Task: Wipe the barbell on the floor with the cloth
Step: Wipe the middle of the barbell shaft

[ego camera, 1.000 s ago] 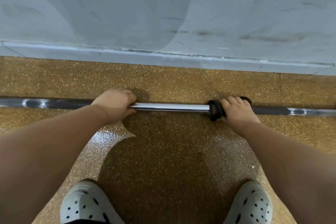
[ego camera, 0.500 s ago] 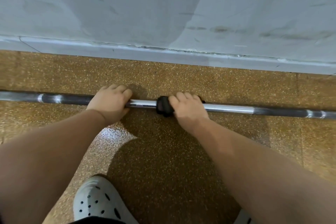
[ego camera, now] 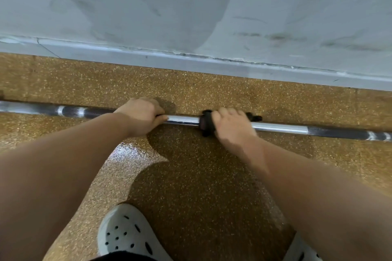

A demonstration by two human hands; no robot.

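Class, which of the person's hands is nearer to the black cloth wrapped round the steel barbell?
Right. The right hand grips the black cloth on the steel barbell; the left hand grips the barbell itself, apart to the cloth's left.

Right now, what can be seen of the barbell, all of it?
The barbell is a long, thin metal bar lying flat on the speckled brown floor, roughly parallel to the wall, running out of view at both sides. Its middle is bright chrome; outward it turns dark with shiny rings. No plates show. The left hand grips it bare; the right hand holds a dark cloth wrapped round it.
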